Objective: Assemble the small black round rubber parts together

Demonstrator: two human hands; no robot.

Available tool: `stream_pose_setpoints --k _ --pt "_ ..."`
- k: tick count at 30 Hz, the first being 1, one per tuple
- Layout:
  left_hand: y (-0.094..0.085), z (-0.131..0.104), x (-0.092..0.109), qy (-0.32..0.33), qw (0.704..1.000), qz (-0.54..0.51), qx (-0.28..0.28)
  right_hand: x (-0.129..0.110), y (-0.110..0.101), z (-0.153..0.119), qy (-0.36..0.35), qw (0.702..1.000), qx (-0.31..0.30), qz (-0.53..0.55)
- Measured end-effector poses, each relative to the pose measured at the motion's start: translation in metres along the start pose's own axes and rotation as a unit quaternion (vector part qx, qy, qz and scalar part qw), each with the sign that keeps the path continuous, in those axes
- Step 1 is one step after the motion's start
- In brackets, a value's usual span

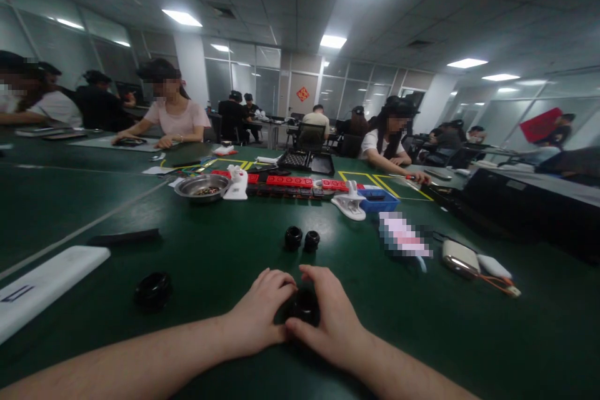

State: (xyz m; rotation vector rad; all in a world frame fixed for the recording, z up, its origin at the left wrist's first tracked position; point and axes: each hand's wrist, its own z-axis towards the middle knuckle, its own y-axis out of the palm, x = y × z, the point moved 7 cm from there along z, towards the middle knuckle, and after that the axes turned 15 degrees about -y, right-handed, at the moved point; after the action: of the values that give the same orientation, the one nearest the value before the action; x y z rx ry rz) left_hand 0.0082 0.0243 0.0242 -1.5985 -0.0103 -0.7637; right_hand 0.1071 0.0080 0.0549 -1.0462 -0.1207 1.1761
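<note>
Near the front of the green table, my left hand (pixel 265 303) and my right hand (pixel 335 319) curve around a glossy black round part (pixel 305 307). Its left side is touched by the left fingers and thumb, while the right thumb and fingers grip it from the right. The hands hide much of its outline. Just beyond them stand two smaller black round parts with ridged sides, one on the left (pixel 293 238) and one on the right (pixel 312 240). A larger black ring-like part (pixel 154 291) lies to the left of my forearm.
A white slab (pixel 51 284) and a black strip (pixel 125 237) lie at left. Farther back are a metal bowl (pixel 202 188), red bins (pixel 289 182), a white clamp (pixel 350 204) and a blue tray (pixel 377 200). A beige device (pixel 461 257) is at right. Other people sit around.
</note>
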Motion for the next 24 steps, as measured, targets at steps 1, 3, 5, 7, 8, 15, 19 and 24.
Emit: stream_pose_setpoints --k 1,3,5,7,8,15,19,24 --pt "0.0 0.0 0.0 -0.001 1.0 -0.002 0.002 0.005 0.0 -0.001 0.024 1.0 0.001 -0.011" --pt "-0.001 -0.001 0.001 -0.001 1.0 -0.006 0.006 0.008 0.0 -0.002 0.037 0.999 -0.002 -0.012" --pt "-0.002 -0.001 0.002 -0.002 1.0 -0.01 0.007 0.003 0.0 -0.001 0.002 1.0 -0.006 0.015" --pt "-0.003 -0.001 0.002 -0.003 1.0 -0.016 0.005 -0.009 -0.001 0.0 -0.062 0.997 -0.007 0.052" --pt "-0.002 -0.001 0.001 -0.003 1.0 -0.017 0.003 -0.014 -0.002 0.0 -0.091 0.994 -0.005 0.066" --pt "0.0 0.0 -0.001 -0.008 1.0 -0.014 -0.005 0.0 -0.002 -0.002 -0.002 1.0 0.009 0.004" --pt "-0.001 -0.001 0.0 -0.012 0.999 -0.032 -0.01 0.001 0.003 -0.005 -0.01 0.999 -0.017 0.05" --pt "-0.003 -0.001 0.001 -0.016 1.0 -0.026 -0.004 -0.011 0.002 -0.002 -0.065 0.994 -0.036 0.08"
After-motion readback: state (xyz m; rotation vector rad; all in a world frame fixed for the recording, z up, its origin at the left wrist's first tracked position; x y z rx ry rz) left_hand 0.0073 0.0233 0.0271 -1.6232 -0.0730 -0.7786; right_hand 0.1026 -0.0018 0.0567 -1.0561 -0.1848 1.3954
